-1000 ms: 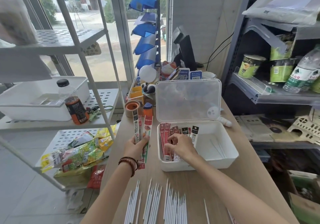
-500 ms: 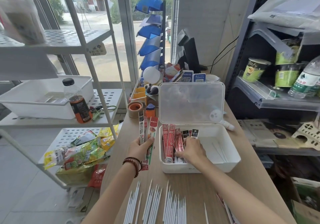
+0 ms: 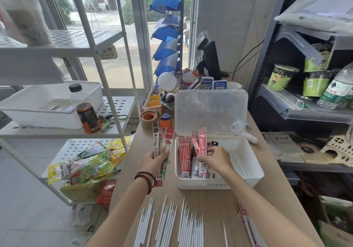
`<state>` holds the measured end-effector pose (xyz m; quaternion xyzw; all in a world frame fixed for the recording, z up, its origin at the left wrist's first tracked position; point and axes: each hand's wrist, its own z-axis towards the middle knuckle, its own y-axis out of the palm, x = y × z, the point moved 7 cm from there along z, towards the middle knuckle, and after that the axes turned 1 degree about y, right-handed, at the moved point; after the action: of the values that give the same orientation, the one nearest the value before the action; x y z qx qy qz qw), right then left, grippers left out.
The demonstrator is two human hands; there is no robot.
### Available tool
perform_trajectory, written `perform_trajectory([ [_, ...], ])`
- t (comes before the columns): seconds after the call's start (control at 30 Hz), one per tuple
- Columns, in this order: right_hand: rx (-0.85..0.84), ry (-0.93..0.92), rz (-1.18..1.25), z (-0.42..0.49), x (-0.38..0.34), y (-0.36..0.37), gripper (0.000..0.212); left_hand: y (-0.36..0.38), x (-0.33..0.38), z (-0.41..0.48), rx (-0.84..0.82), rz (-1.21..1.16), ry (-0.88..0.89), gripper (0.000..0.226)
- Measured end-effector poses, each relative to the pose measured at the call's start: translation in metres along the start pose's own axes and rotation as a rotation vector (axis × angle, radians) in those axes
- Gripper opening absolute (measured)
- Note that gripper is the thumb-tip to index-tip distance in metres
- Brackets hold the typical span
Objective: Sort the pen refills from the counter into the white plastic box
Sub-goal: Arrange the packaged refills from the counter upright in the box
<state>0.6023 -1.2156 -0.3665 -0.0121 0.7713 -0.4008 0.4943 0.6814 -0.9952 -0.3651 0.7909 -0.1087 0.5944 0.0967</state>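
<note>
A white plastic box (image 3: 256, 172) stands open on the wooden counter (image 3: 210, 201), its clear lid (image 3: 211, 111) upright behind it. Red packs of pen refills (image 3: 186, 155) stand on end in the box's left part. My right hand (image 3: 216, 160) is inside the box, its fingers pinching two of the red packs (image 3: 201, 147). My left hand (image 3: 155, 161) hovers left of the box and grips a small bunch of refill packs (image 3: 162, 141) held upright. Several loose white refills (image 3: 172, 224) lie in rows at the counter's near edge.
A tape roll (image 3: 149, 118), an orange sharpener (image 3: 165, 119) and a cluttered organizer (image 3: 154, 101) sit behind the box. More packs (image 3: 246, 224) lie at the counter's near right. A white rack (image 3: 107, 86) with snacks stands left, a grey shelf (image 3: 305, 111) right.
My right hand went from the tops of the packs down into the box, then closed on two red packs, which now stick up higher. My left hand kept its bunch roughly in place.
</note>
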Motion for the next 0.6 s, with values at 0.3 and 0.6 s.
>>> perform_trajectory([
  [0.3,-0.106,-0.035,-0.171,-0.002,-0.008,0.045,0.062,0.011,0.004,-0.01,-0.031,-0.036,-0.03,0.005],
  [0.6,-0.11,-0.246,-0.289,-0.002,-0.021,0.059,0.046,-0.001,-0.003,-0.006,-0.001,-0.037,-0.048,0.005],
])
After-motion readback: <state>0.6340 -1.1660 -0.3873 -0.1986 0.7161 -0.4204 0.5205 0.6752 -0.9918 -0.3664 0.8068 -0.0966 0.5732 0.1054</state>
